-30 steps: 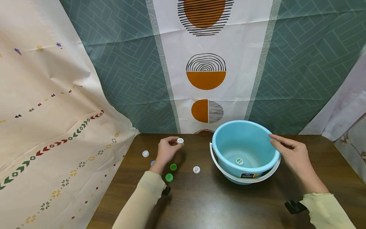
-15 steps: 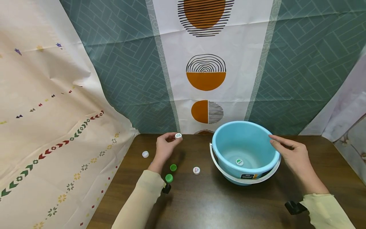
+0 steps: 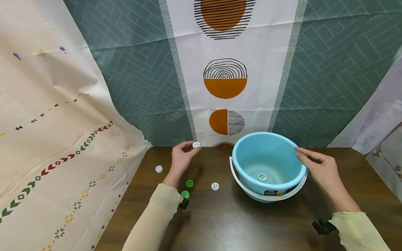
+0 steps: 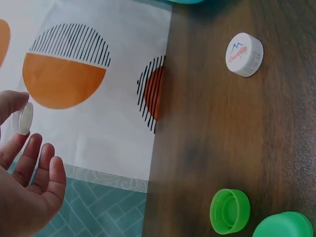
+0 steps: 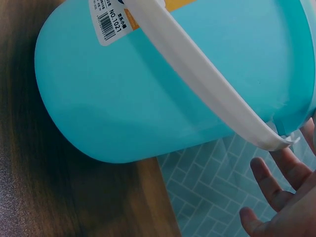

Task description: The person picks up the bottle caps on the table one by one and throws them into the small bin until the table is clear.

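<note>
1. Two bare hands over a dark-brown wooden surface; pale-yellow sleeves, small black device at each wrist.
2. Left hand: grip pinching a round white plastic cap with dark print, thumb to fingers; other fingers loosely bent. Cap is raised off the surface, near its far edge, well to the left of the bucket.
3. Right hand: grip pinching the rim of a light-blue round plastic bucket, right side, thumb over the rim, fingers outside. Remaining fingers reach out by the handle's end.
4. Bucket stands upright on the surface, right of centre. White plastic handle hangs down across the front. White barcode label shows on its wall from the right wrist.
5. Inside the bucket, on the bottom: one white cap with green print.
6. Loose on the surface: plain white round cap far left; bright-green plastic cap, hollow side showing; deeper-green plastic cap just beside it, near the left wrist; white cap with red and blue print between those greens and the bucket.
7. Behind: teal-and-white cloth with orange half-circles. Left: cream patterned cloth.
</note>
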Motion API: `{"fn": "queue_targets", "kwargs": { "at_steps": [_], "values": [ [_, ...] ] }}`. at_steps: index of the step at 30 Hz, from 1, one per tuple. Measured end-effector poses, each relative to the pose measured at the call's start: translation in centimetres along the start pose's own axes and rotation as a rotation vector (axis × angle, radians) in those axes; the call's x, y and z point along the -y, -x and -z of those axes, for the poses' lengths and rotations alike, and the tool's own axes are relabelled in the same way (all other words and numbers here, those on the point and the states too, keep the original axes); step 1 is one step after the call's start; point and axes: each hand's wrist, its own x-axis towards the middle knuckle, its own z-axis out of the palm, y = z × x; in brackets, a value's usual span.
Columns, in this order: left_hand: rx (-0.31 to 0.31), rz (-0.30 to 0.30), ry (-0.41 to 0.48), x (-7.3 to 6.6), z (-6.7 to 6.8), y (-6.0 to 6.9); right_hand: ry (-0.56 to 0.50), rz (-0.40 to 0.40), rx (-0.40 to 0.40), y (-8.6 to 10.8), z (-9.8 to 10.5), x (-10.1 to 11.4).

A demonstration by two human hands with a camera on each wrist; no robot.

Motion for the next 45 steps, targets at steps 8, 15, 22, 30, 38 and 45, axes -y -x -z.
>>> {"fn": "queue_targets", "kwargs": {
  "at_steps": [8,15,22,30,38,45],
  "values": [
    [-0.046,-0.018,-0.002,2.2,-0.7,-1.4,-0.028,0.006,-0.001,-0.1,-0.1,0.1],
    [-0.061,-0.061,-0.024,2.1,-1.1,-1.5,-0.009,-0.003,0.006,-0.1,-0.2,0.3],
    [-0.048,-0.057,-0.018,1.2,-1.6,-1.3,-0.002,-0.009,0.017,0.0,-0.2,0.3],
    [-0.025,-0.092,-0.010,0.4,-2.3,-1.7,0.000,0.005,0.008,-0.1,-0.3,0.1],
    [-0.010,-0.132,0.002,-0.7,-3.2,-2.1,-0.002,0.001,0.012,-0.1,-0.5,0.2],
    [0.022,-0.138,0.027,-2.1,-4.2,-1.8,0.001,0.006,0.013,-0.2,-0.5,0.4]
  ]
}}
